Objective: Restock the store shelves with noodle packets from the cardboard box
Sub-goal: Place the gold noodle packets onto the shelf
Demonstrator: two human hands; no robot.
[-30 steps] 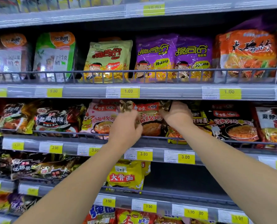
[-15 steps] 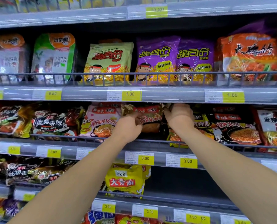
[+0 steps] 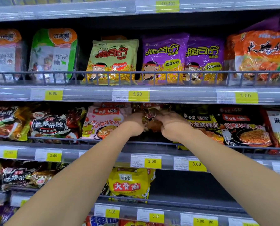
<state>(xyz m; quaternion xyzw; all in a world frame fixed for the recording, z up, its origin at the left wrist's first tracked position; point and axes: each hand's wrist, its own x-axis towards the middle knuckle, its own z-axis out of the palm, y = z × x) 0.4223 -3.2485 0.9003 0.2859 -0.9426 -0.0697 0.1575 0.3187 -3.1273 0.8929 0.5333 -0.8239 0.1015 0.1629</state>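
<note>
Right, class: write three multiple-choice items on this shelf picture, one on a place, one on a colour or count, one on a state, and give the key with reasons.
1. Where is the red noodle packet being put?
A. top shelf
B. between the pink packet and the black packets
C. bottom shelf

2. How many purple packets stand on the shelf above?
A. two
B. four
C. none

3. How do the hands stand?
A. both hang idle
B. one points at a price tag
C. both grip the packet

Key: 1 B, since it sits in the gap beside the pink one; 2 A, two stand side by side; 3 C, left hand and right hand curl round it.
</note>
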